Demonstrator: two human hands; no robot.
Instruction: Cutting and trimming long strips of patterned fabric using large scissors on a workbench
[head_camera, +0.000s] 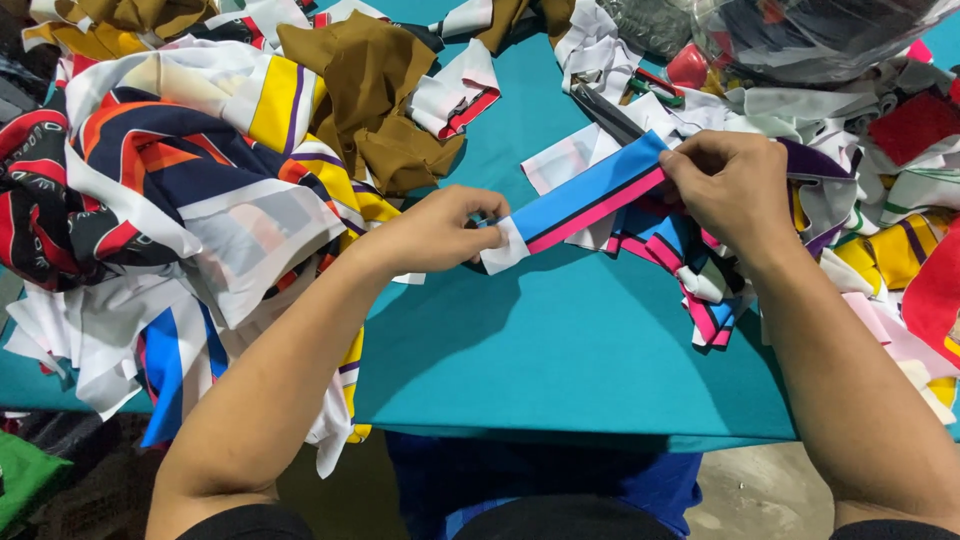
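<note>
A narrow fabric strip (585, 197), blue with a black line and a pink edge and white at its near end, is stretched between both hands just above the teal table (560, 350). My left hand (435, 232) pinches the white lower-left end. My right hand (728, 185) grips the upper-right end. More strips of the same colours (690, 270) lie bunched under and below my right hand.
A big heap of printed fabric scraps (170, 190) covers the left side and hangs over the table's front edge. Brown cloth (375, 100) lies at the back. Black scissors (605, 112) rest behind the strip. A clear plastic bag (800, 35) and mixed scraps (890, 190) fill the right.
</note>
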